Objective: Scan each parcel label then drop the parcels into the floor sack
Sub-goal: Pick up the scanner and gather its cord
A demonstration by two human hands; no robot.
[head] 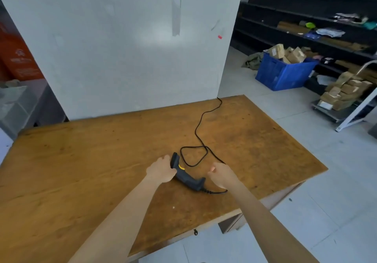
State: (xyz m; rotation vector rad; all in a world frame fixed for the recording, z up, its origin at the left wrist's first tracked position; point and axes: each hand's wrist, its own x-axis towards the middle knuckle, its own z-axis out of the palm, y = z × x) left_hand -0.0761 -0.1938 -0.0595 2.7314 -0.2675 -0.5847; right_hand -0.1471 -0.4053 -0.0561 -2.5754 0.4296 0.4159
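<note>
a dark grey handheld barcode scanner with a yellow band lies on its side near the front of the brown wooden table. its black cable makes 1 loop behind it and runs to the far edge. the left hand is curled around the scanner's head. the right hand hovers just beside the handle end, with fingers loosely bent, thumb and forefinger apart, and nothing visible in its hold. brown cardboard parcels fill a blue plastic crate on the floor, well apart to the right.
</note>
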